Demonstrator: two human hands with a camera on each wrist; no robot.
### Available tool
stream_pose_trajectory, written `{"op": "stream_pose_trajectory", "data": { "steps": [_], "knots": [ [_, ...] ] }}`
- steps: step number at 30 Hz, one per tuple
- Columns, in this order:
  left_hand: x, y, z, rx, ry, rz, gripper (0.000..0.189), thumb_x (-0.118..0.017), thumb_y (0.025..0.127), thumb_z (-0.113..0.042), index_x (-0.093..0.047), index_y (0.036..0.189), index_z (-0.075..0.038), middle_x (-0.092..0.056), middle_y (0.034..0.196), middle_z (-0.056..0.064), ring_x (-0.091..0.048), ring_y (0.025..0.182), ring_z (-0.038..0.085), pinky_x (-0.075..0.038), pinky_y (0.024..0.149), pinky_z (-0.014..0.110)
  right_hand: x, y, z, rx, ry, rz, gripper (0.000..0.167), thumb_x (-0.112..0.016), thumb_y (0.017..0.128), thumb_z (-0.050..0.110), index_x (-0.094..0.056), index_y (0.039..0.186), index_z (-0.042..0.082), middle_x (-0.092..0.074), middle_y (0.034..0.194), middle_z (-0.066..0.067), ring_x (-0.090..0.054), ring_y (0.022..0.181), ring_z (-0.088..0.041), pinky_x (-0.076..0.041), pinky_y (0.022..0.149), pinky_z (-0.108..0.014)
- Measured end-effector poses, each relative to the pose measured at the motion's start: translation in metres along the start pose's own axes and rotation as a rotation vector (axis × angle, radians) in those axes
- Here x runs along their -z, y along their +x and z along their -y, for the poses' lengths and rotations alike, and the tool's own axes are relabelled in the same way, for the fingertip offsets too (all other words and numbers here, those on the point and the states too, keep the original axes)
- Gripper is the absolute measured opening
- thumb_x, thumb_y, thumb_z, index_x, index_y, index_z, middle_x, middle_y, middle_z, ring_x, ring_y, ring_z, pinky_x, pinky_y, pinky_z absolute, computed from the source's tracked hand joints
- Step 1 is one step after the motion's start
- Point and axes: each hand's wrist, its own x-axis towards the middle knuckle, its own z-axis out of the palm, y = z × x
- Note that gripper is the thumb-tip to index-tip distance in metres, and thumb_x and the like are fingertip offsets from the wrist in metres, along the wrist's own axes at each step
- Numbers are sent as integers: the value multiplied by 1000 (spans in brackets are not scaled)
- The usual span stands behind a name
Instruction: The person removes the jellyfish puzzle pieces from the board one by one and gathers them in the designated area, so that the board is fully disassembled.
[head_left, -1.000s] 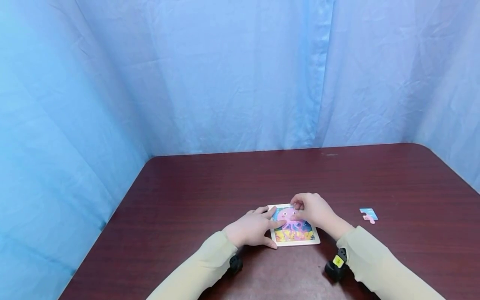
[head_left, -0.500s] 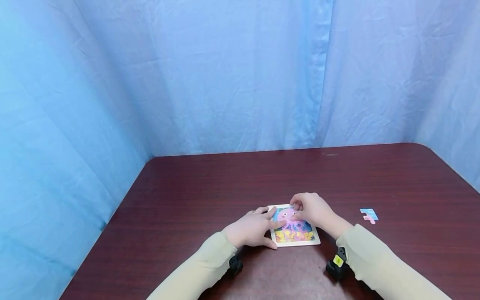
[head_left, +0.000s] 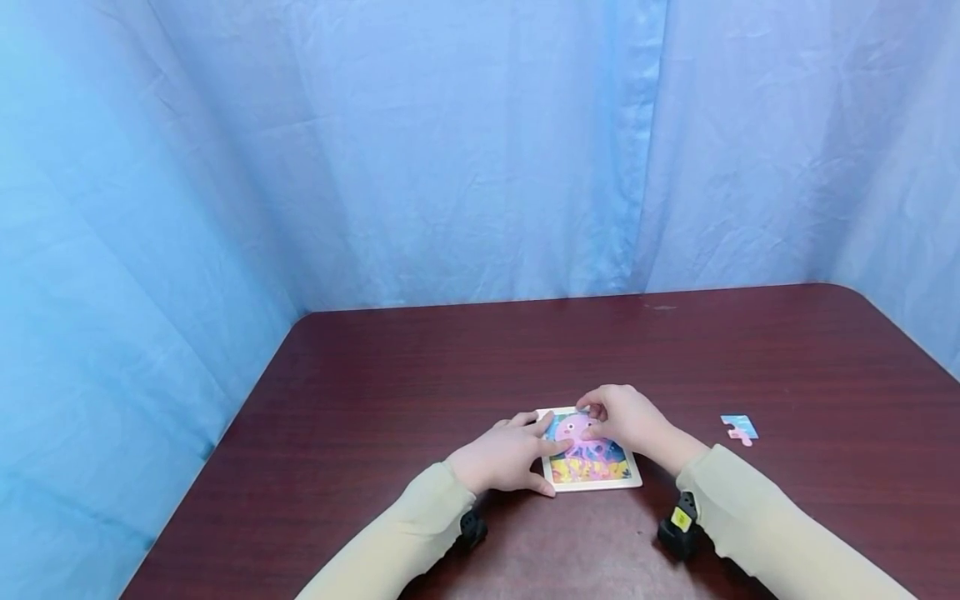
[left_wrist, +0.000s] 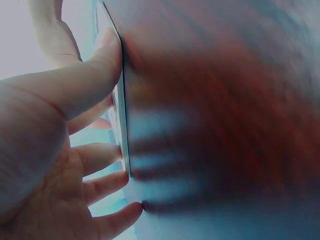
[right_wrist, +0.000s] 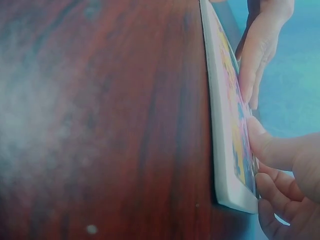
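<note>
A small jigsaw puzzle [head_left: 592, 471] in a white-rimmed tray lies on the table, picturing a pink octopus-like sea animal over yellow and blue. My left hand [head_left: 502, 458] rests spread along its left side, thumb at the near corner and some fingertips on the picture. Over the upper right part, my right hand [head_left: 630, 421] has curled fingers, with the thumb on the picture and the index fingertip by the far rim. It seems to pinch a puzzle piece there, mostly hidden under the hand. In the right wrist view the thumb [right_wrist: 272, 150] touches the picture's surface.
One loose puzzle piece [head_left: 740, 428], blue and pink, lies on the table right of my right hand. The dark red-brown table [head_left: 420, 358] reaches back to light blue curtains [head_left: 465, 167]. Black wrist cameras [head_left: 677, 533] hang under both sleeves.
My right index fingertip has shifted slightly left along the far rim, and the right forearm has edged to the right. The left hand and tray are nearly still.
</note>
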Motion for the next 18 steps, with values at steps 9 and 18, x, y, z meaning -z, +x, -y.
{"op": "stream_pose_trajectory", "data": {
  "steps": [9, 18],
  "knots": [
    [2, 0, 0, -5, -2, -9, 67, -68, 82, -48, -43, 142, -36, -28, 155, 7, -30, 140, 26, -33, 109, 41, 2, -3, -1, 46, 35, -9, 25, -79, 75, 10, -72, 98, 4, -58, 76, 0, -49, 68, -12, -44, 61, -25],
    [2, 0, 0, 10, -10, 1, 67, -68, 82, -48, -42, 142, -36, -27, 155, 6, -29, 140, 25, -33, 109, 42, -4, -2, -3, 39, 26, -9, 29, -77, 77, 10, -72, 105, 5, -63, 83, -1, -51, 70, -10, -43, 61, -23]
  ]
}}
